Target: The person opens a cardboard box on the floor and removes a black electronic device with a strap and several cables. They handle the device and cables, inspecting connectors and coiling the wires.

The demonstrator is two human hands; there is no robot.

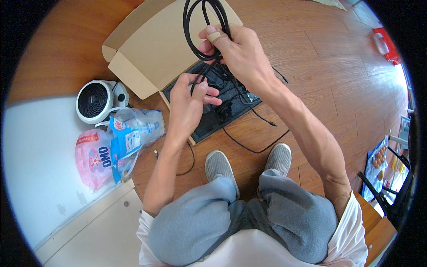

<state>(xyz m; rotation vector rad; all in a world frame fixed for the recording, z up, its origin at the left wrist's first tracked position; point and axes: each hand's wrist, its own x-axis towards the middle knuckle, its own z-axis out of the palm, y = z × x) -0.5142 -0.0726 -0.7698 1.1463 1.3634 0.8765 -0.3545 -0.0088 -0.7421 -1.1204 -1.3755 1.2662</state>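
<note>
My right hand (233,50) grips a coiled black cable (187,30), its loops standing up past the fingers. A bandage-like strip wraps the right thumb. Lower and to the left, my left hand (193,93) pinches a strand of the same cable between thumb and fingers, the other fingers spread. Beneath both hands lies an open cardboard box (150,50), its lid folded back. Dark foam (203,128) lines the box, and more black cables (230,100) lie tangled on it, partly hidden by my hands. Several cable ends trail over the box edge onto the wooden floor.
A small white fan (95,101) stands left of the box. Beside it are a pink OMO detergent bag (93,160) and a blue-and-clear plastic package (133,133). A USB plug (155,153) lies near my left forearm. At far right are eggs (379,157) and a red object (388,46).
</note>
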